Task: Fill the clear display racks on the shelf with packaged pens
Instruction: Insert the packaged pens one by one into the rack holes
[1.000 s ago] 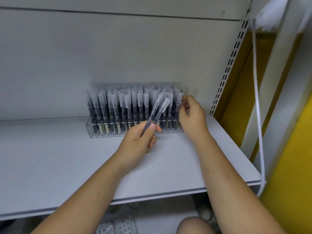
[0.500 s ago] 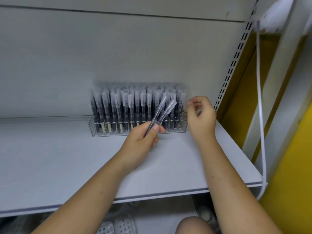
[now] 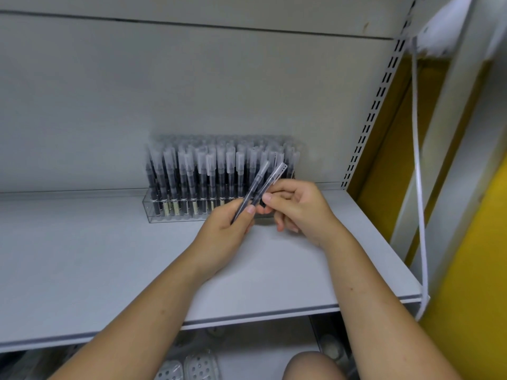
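Left hand (image 3: 226, 229) grips two loose pens (image 3: 255, 185) at their lower ends, thumb pressed across the barrels and fingers curled beneath. Both pens point up and to the right, caps uppermost, spread in a narrow V. Right hand (image 3: 300, 208) sits just beside the left. Its fingers are curled, and its thumb and forefinger pinch the outer pen (image 3: 275, 177) about halfway up the barrel; the lower fingers hold nothing. Both hands hover above the grey shelf (image 3: 82, 256), directly in front of the right end of the clear rack (image 3: 149, 215). The rack stands at the rear of the shelf, close to the back panel (image 3: 192, 78). It is packed with standing pens (image 3: 203, 171), upright or slightly tilted, dark barrels down and frosted caps up, in several rows from front to back. The right end of the rack is hidden behind the hands, so the filling there cannot be judged. A slotted upright (image 3: 375, 105) runs along the right edge of the back panel. A white strap (image 3: 418, 160) hangs down past the right-hand corner of the shelf, in front of a yellow wall (image 3: 466, 270). A bare knee (image 3: 310, 366) shows below the front edge of the shelf.
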`<control>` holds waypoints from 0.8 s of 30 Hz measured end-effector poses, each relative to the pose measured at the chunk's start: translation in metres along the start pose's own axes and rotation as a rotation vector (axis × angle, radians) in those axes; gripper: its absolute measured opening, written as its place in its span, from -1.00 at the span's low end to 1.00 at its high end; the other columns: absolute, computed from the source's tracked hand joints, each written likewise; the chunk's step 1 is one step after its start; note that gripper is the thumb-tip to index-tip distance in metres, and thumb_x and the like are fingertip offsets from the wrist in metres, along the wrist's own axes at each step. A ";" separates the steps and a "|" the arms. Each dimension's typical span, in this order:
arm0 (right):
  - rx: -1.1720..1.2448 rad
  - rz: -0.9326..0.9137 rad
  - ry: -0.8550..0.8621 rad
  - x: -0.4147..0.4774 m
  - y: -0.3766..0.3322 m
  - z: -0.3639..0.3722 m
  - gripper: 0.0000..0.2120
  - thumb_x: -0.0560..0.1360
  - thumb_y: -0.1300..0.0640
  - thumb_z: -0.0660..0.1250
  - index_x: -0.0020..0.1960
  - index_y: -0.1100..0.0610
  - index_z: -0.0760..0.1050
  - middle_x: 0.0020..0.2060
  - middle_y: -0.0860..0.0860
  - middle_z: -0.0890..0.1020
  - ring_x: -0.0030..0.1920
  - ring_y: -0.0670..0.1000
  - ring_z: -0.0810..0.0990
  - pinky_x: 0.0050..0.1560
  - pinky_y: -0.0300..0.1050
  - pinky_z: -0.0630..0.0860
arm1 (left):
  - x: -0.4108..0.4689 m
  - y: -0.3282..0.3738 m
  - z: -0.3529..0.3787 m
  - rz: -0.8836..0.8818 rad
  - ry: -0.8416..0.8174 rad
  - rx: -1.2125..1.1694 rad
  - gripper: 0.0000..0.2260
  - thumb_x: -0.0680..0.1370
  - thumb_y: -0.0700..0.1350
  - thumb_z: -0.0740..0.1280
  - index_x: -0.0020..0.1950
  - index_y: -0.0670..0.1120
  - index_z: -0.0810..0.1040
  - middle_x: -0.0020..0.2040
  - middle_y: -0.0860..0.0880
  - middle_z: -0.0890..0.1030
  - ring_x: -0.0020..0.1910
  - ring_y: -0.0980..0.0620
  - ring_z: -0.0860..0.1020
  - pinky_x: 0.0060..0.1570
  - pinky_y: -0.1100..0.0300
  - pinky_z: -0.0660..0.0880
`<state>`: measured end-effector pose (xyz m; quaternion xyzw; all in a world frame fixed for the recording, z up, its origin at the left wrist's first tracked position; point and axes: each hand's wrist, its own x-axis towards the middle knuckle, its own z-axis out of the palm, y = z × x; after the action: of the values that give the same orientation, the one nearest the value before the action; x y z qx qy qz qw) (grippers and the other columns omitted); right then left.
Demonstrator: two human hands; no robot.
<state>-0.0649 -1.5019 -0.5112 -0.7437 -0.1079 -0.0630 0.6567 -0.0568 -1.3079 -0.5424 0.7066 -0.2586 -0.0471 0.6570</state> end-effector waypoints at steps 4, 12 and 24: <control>0.018 -0.022 0.016 0.001 0.000 0.001 -0.94 0.59 0.24 0.43 -0.07 0.19 0.63 -0.24 0.14 0.71 -0.50 0.05 0.52 -0.58 -0.23 0.24 | 0.000 -0.001 -0.001 -0.015 -0.001 0.014 -0.77 0.75 -0.14 0.20 0.18 -0.04 0.66 -0.27 0.04 0.42 -0.36 0.13 0.32 -0.35 0.31 0.29; 0.149 -0.137 0.290 0.004 -0.003 -0.003 -0.91 0.59 0.25 0.31 -0.10 0.21 0.51 -0.29 0.08 0.68 -0.48 0.08 0.58 -0.57 -0.18 0.27 | 0.000 0.000 0.001 -0.063 0.008 -0.043 -0.76 0.75 -0.11 0.20 0.10 -0.18 0.62 -0.26 -0.10 0.47 -0.43 0.06 0.26 -0.40 0.19 0.23; -0.151 -0.460 0.821 0.010 0.004 -0.022 -0.88 0.69 0.23 0.18 0.12 0.04 0.43 -0.05 0.12 0.64 -0.08 0.09 0.67 -0.07 -0.07 0.62 | -0.002 0.003 0.002 -0.094 0.024 -0.068 -0.77 0.75 -0.17 0.17 0.16 -0.18 0.62 -0.25 -0.09 0.50 -0.43 0.06 0.26 -0.41 0.24 0.24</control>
<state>-0.0528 -1.5234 -0.5100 -0.6600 0.0035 -0.5029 0.5581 -0.0602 -1.3090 -0.5406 0.6957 -0.2154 -0.0781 0.6808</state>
